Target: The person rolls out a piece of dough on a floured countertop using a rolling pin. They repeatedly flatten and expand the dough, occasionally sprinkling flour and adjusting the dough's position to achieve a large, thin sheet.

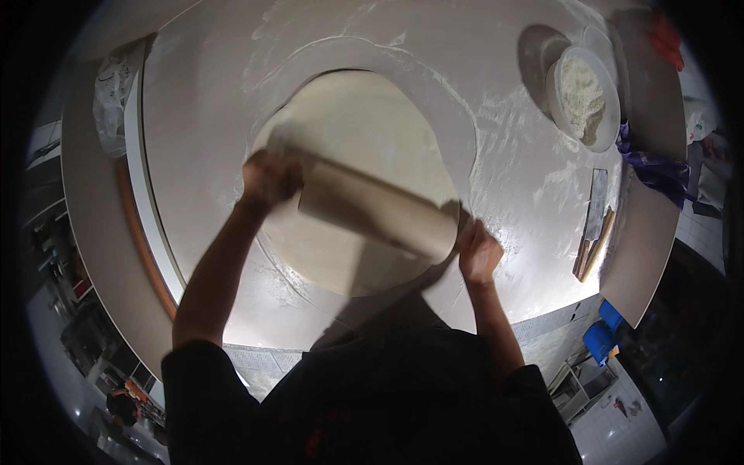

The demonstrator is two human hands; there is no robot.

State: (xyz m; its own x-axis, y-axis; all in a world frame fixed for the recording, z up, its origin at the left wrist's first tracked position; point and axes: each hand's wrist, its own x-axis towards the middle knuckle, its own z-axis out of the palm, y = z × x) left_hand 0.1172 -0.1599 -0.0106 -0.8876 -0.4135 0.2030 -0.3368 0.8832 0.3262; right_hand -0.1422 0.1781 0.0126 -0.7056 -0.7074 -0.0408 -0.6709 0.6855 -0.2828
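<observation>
A thick rolling pin [378, 212] lies slantwise across a broad, flat sheet of dough [360, 125]. My left hand [272, 179] is closed around the pin's left end, its fingers blurred. At the lower right, my right hand [480, 251] grips the other end, just past the dough's edge. Beneath the dough is the floured worktop [203, 116], with a curved line of flour around the sheet. The pin and my arms cast shadows that darken part of the dough.
A white bowl of flour [583, 99] stands at the upper right. Below it lie a cleaver [596, 203] and a wooden-handled tool [598, 247], near a purple cloth [654, 171]. Along the left side are a clear plastic bag [110, 104] and a long wooden rod [142, 238].
</observation>
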